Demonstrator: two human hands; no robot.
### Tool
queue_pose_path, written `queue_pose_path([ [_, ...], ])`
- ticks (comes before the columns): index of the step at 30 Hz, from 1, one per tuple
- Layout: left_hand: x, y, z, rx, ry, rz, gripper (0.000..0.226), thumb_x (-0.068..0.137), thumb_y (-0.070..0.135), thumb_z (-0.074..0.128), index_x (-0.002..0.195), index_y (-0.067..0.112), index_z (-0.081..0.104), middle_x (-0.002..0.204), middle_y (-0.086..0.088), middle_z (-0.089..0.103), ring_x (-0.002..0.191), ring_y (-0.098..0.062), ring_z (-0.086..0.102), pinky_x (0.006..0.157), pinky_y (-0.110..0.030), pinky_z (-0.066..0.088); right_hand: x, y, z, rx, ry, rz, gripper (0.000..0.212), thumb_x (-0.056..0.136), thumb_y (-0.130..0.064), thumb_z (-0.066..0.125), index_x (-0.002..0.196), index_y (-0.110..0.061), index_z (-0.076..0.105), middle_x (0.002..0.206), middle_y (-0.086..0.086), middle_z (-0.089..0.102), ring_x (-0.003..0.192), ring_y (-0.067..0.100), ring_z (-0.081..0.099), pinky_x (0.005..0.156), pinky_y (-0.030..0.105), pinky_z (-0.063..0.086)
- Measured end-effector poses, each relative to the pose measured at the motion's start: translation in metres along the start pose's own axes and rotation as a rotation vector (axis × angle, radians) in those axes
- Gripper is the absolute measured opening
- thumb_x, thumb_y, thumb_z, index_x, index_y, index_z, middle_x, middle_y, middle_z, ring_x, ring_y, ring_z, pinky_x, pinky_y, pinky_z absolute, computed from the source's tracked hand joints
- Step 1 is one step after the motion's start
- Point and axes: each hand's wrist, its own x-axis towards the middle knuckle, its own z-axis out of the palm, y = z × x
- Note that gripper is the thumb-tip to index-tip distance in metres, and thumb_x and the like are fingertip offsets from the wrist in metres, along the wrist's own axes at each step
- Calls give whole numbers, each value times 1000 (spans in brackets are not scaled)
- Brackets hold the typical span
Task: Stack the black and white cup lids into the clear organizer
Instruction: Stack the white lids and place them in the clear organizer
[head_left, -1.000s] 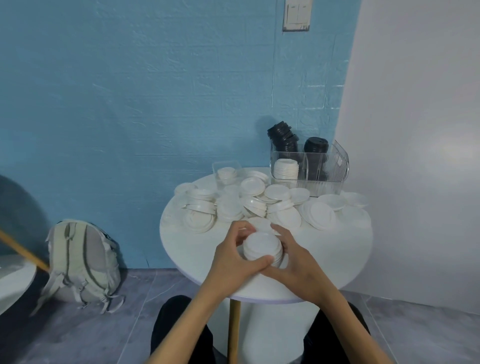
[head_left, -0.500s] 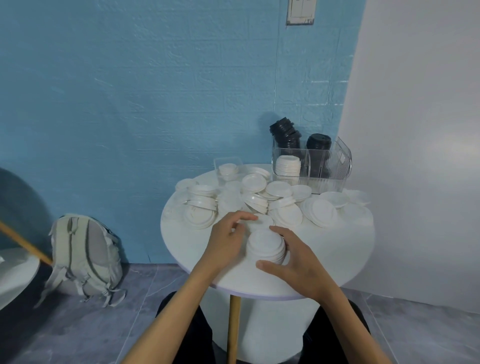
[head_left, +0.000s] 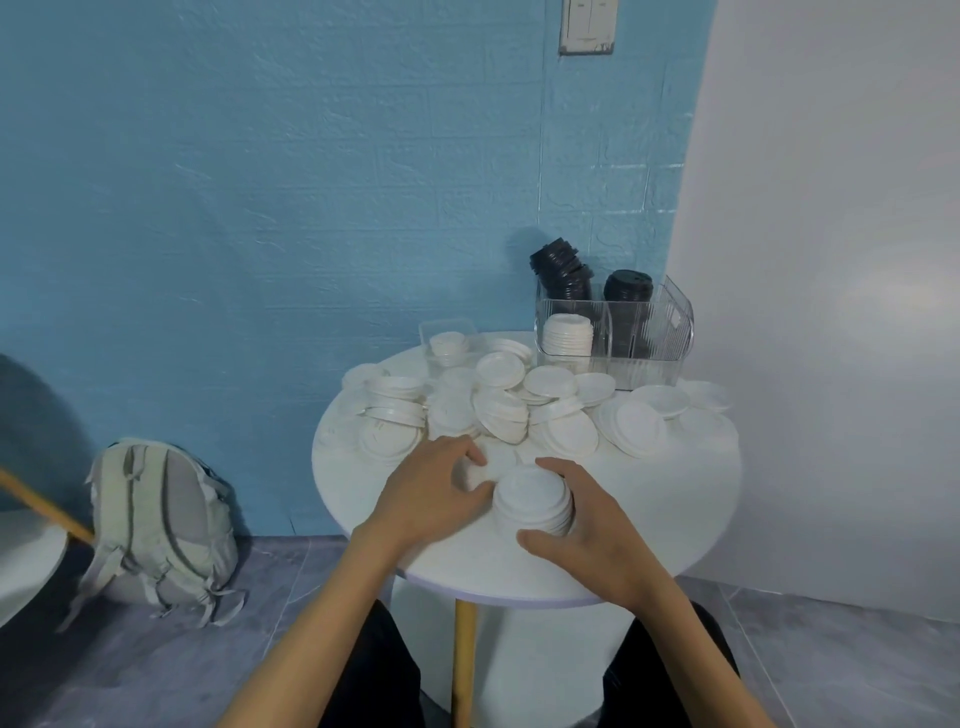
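a grey backpack (head_left: 161, 519) leans against the blue wall (head_left: 260, 208) on the floor, left of the round white worktop (head_left: 675, 519). the left hand (head_left: 431, 493) rests at the worktop's near side, its fingers (head_left: 460, 448) curled over a single white lid (head_left: 480, 470). just to its right, the right hand (head_left: 592, 525) cups a short stack of white lids (head_left: 530, 501), fingers and thumb wrapped round its far and near sides. behind both hands, loose white lids (head_left: 519, 400) lie heaped across the worktop. at the far right edge stands the clear organizer (head_left: 649, 332): white lids in the left compartment, black lids (head_left: 563, 273) behind and to the right.
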Motion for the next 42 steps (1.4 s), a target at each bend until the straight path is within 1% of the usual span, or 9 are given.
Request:
queue_pose_path([
  [3,-2,-4,-3,-5,-25,-7,43,70,67,71,97,39,52,105,16,62,97,-8,55,84,-33,51,0,1,0,5,-1,-8,81,64,-52,78,136,-43,41,132,-30,50,123,-5,50,102,20,42],
  [7,-10,-3,-4,-104,94,-23,38,73,54,82,100,39,59,103,16,64,98,-7,56,85,-30,49,-1,0,-1,3,-1,-8,80,66,-49,79,136,-44,40,133,-32,49,124,-5,49,103,20,41],
  [13,-19,11,-15,-547,230,-34,35,77,41,86,109,44,72,115,29,68,106,2,61,94,-20,49,0,1,0,2,-5,-18,80,68,-50,79,136,-52,37,132,-35,49,124,-5,50,105,22,43],
  [16,-27,29,-12,-525,172,83,38,75,38,88,109,44,73,120,25,66,114,4,58,99,-17,44,1,0,0,43,-3,-26,89,69,-46,83,135,-66,25,129,-41,51,121,-11,51,96,9,41],
  [20,-33,40,2,-471,103,117,40,73,35,90,107,47,74,125,24,60,119,9,53,103,-14,41,2,-2,1,81,6,-21,107,69,-52,83,150,-57,14,143,-22,52,129,0,53,106,27,46],
  [25,-39,34,17,-580,53,106,37,76,35,85,109,49,73,126,17,59,124,3,54,110,-29,43,1,-1,1,10,-2,-90,86,77,-54,79,150,-46,33,148,-29,41,136,-9,39,115,31,39],
  [34,-40,32,22,-562,48,112,32,78,31,86,107,39,76,129,15,53,128,6,46,112,-20,35,2,5,1,6,11,-105,81,76,-48,82,145,-39,42,139,-32,49,129,-8,47,110,29,44],
  [39,-44,35,21,-344,85,102,30,79,48,81,107,53,71,130,32,47,128,14,30,109,-16,18,2,5,0,-11,9,-123,77,78,-46,82,144,-41,42,137,-34,49,128,-8,48,108,27,44],
  [42,-46,33,13,-352,16,104,32,80,62,75,110,57,69,131,35,46,130,12,29,110,-20,17,2,7,-1,-16,12,-134,78,76,-54,81,143,-42,43,137,-34,49,128,-7,48,108,27,45],
])
